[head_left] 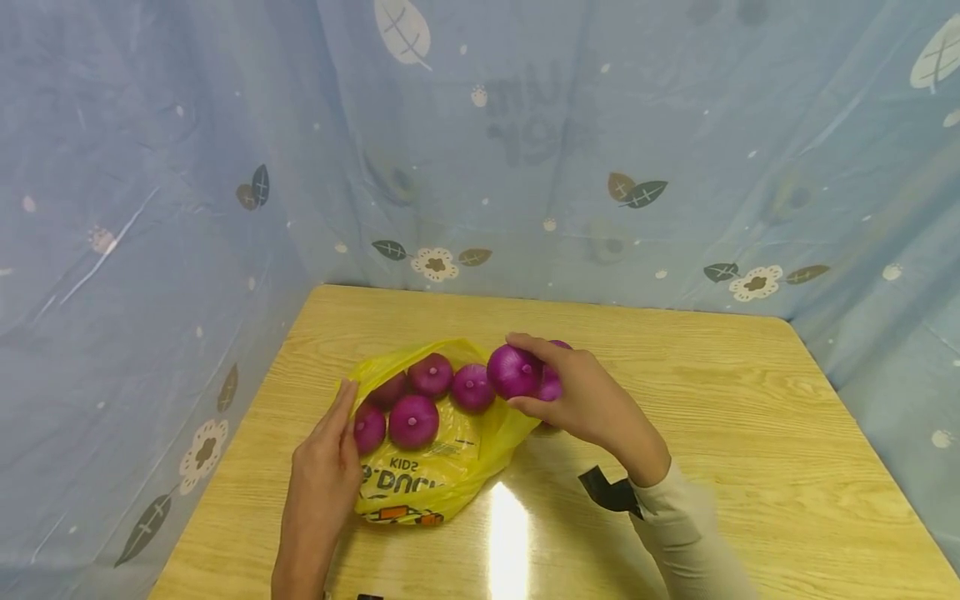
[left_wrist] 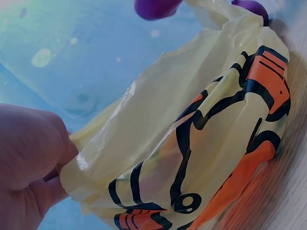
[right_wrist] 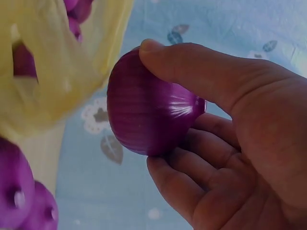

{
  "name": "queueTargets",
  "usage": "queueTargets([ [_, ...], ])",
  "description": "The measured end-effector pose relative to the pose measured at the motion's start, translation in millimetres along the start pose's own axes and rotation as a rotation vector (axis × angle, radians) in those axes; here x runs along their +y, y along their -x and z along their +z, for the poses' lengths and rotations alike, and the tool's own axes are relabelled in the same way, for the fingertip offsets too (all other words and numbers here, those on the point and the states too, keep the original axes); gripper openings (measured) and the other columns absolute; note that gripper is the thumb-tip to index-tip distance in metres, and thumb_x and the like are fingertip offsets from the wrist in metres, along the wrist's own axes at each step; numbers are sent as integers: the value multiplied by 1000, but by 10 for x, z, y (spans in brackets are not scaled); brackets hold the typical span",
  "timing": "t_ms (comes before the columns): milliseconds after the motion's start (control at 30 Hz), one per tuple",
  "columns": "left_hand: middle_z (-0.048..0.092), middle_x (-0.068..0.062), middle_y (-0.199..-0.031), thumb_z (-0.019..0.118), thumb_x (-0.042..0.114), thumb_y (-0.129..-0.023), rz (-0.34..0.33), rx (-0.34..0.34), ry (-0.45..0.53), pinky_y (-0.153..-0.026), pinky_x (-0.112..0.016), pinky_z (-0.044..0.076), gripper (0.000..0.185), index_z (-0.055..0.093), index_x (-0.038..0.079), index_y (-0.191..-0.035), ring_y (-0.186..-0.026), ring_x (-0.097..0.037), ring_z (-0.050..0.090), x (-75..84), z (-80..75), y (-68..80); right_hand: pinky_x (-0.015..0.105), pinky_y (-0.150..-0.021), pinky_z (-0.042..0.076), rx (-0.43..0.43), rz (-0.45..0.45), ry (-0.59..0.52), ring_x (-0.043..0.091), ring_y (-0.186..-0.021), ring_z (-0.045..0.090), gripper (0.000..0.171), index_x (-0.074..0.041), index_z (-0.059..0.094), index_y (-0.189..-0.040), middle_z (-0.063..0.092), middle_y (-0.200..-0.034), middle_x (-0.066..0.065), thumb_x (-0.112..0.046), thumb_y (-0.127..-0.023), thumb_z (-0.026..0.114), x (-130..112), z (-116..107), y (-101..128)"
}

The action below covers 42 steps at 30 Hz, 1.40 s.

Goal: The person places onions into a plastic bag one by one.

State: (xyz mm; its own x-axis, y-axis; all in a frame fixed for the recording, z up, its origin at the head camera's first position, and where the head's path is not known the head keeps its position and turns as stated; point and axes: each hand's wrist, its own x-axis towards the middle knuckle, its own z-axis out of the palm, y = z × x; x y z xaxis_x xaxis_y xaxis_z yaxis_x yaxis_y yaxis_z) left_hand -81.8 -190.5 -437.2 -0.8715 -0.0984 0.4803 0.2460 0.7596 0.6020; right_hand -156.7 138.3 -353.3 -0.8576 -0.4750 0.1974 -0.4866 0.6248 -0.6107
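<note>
- Gripping a purple onion [head_left: 513, 371] between thumb and curled fingers, the right hand [head_left: 581, 400] holds it just above the right edge of a yellow plastic bag [head_left: 438, 467] on a wooden table [head_left: 712, 417].
- From the right wrist view, the thumb lies across the top of the onion [right_wrist: 151, 115] while the fingers [right_wrist: 192, 172] cup it from beneath; its skin is glossy and finely striped.
- A second onion [head_left: 553, 383] sits behind the right hand, mostly hidden by the fingers.
- On the left, the left hand [head_left: 326, 467] rests at the bag's near-left edge, fingers stretched out along the plastic and beside the nearest onion.
- The left wrist view shows this hand [left_wrist: 29, 163] pinching a fold of the bag [left_wrist: 192, 143] between thumb and fingers, the plastic printed with orange and black shapes.
- Five more onions [head_left: 412, 421] lie on the open bag in a loose cluster, touching or just beside one another, between the two hands.
- Black lettering runs across the bag's near side in the head view.
- A black strap [head_left: 609, 492] shows at the right wrist, where a pale sleeve [head_left: 690, 533] begins.
- A blue curtain with leaf and flower prints [head_left: 525, 167] hangs behind and to both sides of the table.
- Light glares off the tabletop near the bag's near-right edge.
</note>
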Motion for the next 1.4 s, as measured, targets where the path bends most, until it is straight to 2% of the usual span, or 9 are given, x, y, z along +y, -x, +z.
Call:
queueTargets([
  [100,52,-8,-158,59,-17,-98,3,3,4,-102,-44,51,69,49,12,-159,-137,-33,57,0,3,0,31,-81,60,-8,-42,43,10,-83,63,74,-15,58,-152,73,-113,1,-25,-87,91,-31,78,-42],
  [233,51,-8,-159,58,-16,-99,-15,-6,3,-102,-45,52,67,49,12,-159,-138,-33,56,-2,12,2,26,-66,55,-42,-69,54,4,-60,45,75,-12,56,-153,73,-119,0,-23,-87,91,-72,178,-86],
  [300,51,-9,-159,58,-16,-99,-26,-14,4,-104,-47,52,67,49,11,-159,-139,-33,55,-4,17,2,27,-76,61,-57,-73,55,4,-68,60,75,-11,56,-152,70,-135,2,-22,-87,91,-87,228,-102],
  [367,50,-9,-159,58,-15,-99,-33,-22,8,-105,-48,52,66,49,11,-159,-139,-34,55,-8,23,0,31,-93,62,-67,-77,57,10,-96,72,75,-12,57,-152,67,-144,4,-22,-86,91,-100,279,-122],
  [433,50,-10,-159,58,-15,-99,-39,-26,9,-105,-49,52,66,49,11,-159,-139,-34,54,-11,23,-2,34,-105,58,-77,-83,60,15,-122,69,74,-13,58,-151,67,-144,5,-21,-85,92,-113,332,-147],
  [667,50,-9,-160,58,-14,-100,-50,-30,9,-105,-47,52,68,47,14,-161,-140,-32,54,-32,14,3,32,-96,61,-121,-65,72,11,-109,72,74,-20,58,-150,75,-126,0,-23,-85,92,-152,517,-188],
  [933,50,-8,-160,58,-14,-100,-49,-22,18,-107,-45,50,67,48,14,-160,-140,-31,54,-45,12,2,34,-108,55,-124,-65,69,22,-123,69,76,-16,58,-150,67,-144,4,-27,-84,93,-165,673,-207],
  [1133,50,-8,-159,58,-13,-100,-50,-20,20,-106,-45,51,68,47,16,-161,-140,-31,54,-43,16,-2,37,-105,58,-163,-15,95,24,-115,72,77,-17,57,-152,73,-132,9,-24,-84,93,-151,786,-194],
  [1400,54,-11,-157,58,-14,-100,-26,-2,19,-103,-45,51,65,50,12,-159,-137,-31,56,-50,33,6,39,-103,59,-157,-12,166,25,-115,72,77,-17,56,-153,73,-133,7,-26,-85,92,-117,933,-178],
])
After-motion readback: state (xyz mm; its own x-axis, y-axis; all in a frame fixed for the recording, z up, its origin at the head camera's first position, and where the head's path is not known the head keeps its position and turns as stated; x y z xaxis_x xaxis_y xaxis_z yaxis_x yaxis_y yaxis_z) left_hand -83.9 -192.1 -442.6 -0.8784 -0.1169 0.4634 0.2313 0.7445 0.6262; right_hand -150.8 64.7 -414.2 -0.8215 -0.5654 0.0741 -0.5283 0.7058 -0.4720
